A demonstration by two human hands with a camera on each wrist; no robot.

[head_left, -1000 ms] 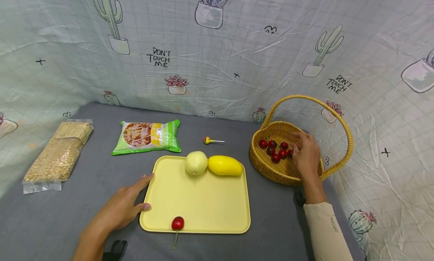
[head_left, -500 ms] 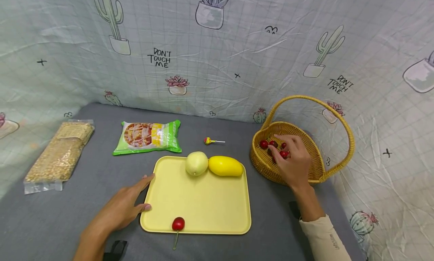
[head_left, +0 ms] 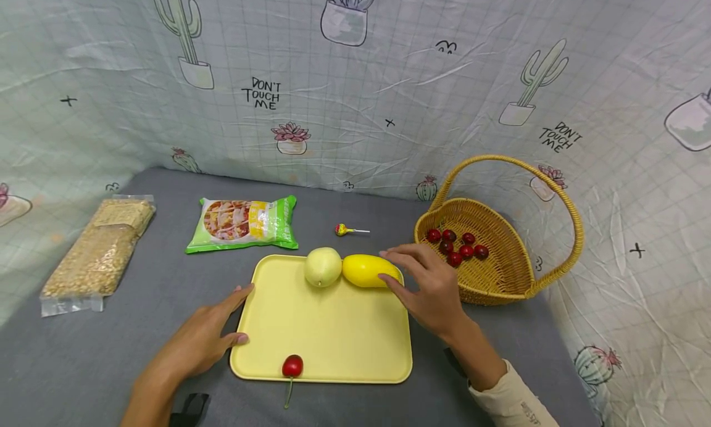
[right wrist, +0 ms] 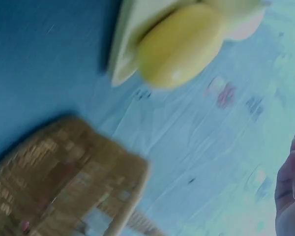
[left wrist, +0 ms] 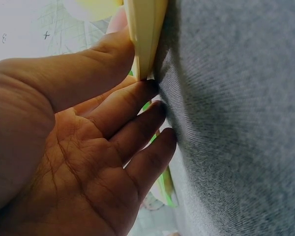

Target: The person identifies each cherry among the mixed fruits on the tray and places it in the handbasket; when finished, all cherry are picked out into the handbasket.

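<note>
A yellow tray [head_left: 328,328] lies on the table. My left hand [head_left: 194,340] rests at its left edge, thumb and index fingertips at the rim; the left wrist view shows the other fingertips down at the cloth. My right hand [head_left: 424,288] is at the tray's back right corner, over the right end of a yellow mango [head_left: 363,271], thumb and fingers apart with nothing seen between them. Beside the mango sits a pale green round fruit [head_left: 322,268]. A red cherry [head_left: 292,366] lies at the tray's front edge, its stem hanging outside.
Right of the tray stands a wicker basket [head_left: 500,273] with a tall arched handle, holding several cherries [head_left: 465,251]. Behind the tray lie a lollipop [head_left: 347,230] and a green food packet [head_left: 244,223]. A clear bag of grain [head_left: 97,251] lies far left. A printed curtain [head_left: 344,94] hangs behind.
My right hand has come out of the basket and moved left to the mango, leaving the cherries there in view. My left hand and the tray have stayed put.
</note>
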